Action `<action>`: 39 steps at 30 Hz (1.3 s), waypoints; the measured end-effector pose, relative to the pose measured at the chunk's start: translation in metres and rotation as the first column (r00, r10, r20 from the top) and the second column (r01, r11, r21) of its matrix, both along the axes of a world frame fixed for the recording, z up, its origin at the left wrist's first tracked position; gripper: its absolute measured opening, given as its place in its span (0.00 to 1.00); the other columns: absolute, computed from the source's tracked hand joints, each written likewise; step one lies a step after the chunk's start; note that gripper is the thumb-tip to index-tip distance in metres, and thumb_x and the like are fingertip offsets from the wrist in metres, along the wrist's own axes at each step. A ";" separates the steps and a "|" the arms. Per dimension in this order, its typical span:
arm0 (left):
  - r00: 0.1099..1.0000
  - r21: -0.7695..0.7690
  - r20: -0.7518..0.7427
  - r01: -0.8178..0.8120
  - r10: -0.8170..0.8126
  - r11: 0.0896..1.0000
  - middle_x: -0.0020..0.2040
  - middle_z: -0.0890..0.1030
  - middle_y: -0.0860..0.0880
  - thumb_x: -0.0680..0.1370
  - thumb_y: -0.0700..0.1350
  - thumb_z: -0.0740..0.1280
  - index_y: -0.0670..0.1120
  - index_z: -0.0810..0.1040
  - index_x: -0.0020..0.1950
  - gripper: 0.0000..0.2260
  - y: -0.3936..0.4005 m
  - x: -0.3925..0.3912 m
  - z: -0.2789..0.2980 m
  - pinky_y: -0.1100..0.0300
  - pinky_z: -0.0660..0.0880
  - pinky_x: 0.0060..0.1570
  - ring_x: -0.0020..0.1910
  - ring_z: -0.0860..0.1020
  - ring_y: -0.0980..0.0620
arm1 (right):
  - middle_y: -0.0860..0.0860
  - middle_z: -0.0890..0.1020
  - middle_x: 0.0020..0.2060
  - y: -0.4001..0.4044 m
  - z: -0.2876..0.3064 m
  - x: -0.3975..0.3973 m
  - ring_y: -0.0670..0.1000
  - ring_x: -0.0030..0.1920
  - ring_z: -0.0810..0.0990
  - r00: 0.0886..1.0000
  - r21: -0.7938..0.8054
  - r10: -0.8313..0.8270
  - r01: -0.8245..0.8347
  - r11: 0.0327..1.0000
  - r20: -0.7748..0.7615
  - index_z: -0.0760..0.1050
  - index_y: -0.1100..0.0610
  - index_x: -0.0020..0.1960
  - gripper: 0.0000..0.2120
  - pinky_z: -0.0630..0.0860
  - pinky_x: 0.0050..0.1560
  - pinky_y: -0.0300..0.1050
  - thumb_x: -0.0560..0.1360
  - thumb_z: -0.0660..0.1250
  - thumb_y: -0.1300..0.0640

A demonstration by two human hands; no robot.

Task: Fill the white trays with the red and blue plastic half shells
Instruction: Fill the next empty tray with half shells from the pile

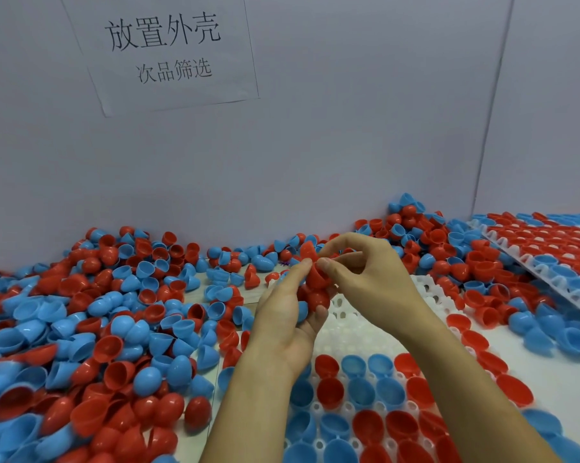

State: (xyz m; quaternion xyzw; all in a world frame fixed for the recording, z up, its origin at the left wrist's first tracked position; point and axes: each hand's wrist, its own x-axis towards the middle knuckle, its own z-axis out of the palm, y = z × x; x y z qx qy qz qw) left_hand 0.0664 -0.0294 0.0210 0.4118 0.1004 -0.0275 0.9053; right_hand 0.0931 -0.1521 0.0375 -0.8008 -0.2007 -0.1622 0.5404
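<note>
**Both hands on a clutch of shells above a half-filled tray**

A red half shell (316,275), glossy and cup-shaped, sits at the top of a small bunch of shells held above the near white tray (355,325). The right hand (370,272) pinches its rim between thumb and forefinger, the other fingers loosely curled behind. The left hand (287,315) is curled round the bunch from below; more red shells and one blue shell (302,311) show between its fingers and palm.

Under the hands, the near tray is a white moulded grid of round pockets. Its nearer rows hold red and blue shells seated open side up, one to a pocket; the pockets just below the hands are bare white.

To the left, a loose heap of shells (91,329), red and blue mixed, covers the table and runs along the back wall. Some lie open side up, some dome up.

At far right a second tray (549,259), tilted and already full of red and blue shells, rests on the heap.

A paper sign (163,51) with printed Chinese characters hangs on the grey wall.
</note>
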 end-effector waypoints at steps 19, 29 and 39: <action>0.998 0.155 -0.059 -0.024 0.034 0.988 0.50 0.79 0.42 0.76 0.44 0.76 0.43 0.78 0.61 0.16 -0.005 0.002 0.001 0.64 0.76 0.23 0.32 0.85 0.50 | 0.52 0.84 0.51 -0.105 0.009 0.007 0.47 0.44 0.80 0.837 -0.681 -0.491 0.213 0.701 -0.243 0.83 0.54 0.55 0.11 0.81 0.45 0.42 0.75 0.72 0.64; 0.997 0.139 -0.069 -0.026 0.036 0.990 0.51 0.79 0.41 0.75 0.45 0.75 0.43 0.78 0.61 0.17 -0.004 0.001 0.003 0.64 0.77 0.24 0.32 0.85 0.50 | 0.55 0.81 0.57 -0.108 0.005 0.009 0.55 0.55 0.80 0.709 -0.838 -0.629 0.100 0.537 -0.318 0.79 0.59 0.64 0.18 0.80 0.58 0.48 0.74 0.73 0.63; 0.995 0.144 -0.083 -0.033 0.045 0.989 0.52 0.79 0.41 0.75 0.45 0.75 0.44 0.78 0.61 0.16 -0.003 0.001 0.004 0.64 0.77 0.23 0.32 0.85 0.50 | 0.52 0.83 0.56 -0.105 0.006 0.009 0.51 0.50 0.80 0.763 -0.788 -0.550 0.088 0.609 -0.340 0.84 0.55 0.56 0.11 0.79 0.51 0.42 0.76 0.71 0.63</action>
